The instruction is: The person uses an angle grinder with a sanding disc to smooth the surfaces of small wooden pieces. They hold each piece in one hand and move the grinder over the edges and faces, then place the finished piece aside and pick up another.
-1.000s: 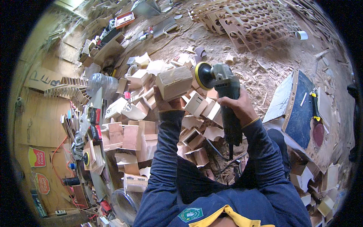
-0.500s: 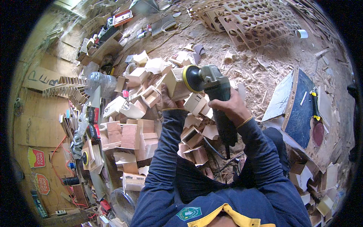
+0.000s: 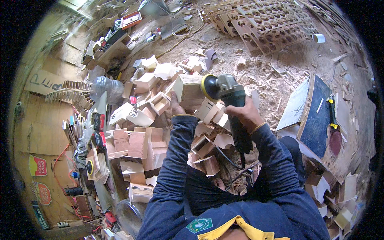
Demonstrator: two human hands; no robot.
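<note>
Above heaped offcuts (image 3: 148, 140): wooden box (image 3: 189, 89) clasped in left hand (image 3: 176, 107); angle grinder (image 3: 230, 100) gripped by right hand (image 3: 245, 114). Best kept: disc flat, pressure light, fingers off sanded face.

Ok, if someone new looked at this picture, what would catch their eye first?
Probably the grey angle grinder in the right hand, its yellow-rimmed disc against a small wooden box that the left hand holds at centre. Next, the heap of similar wooden boxes spread to the left of the arms. Then the wooden panels full of round holes lying at the top right on the sawdust-covered floor.
</note>
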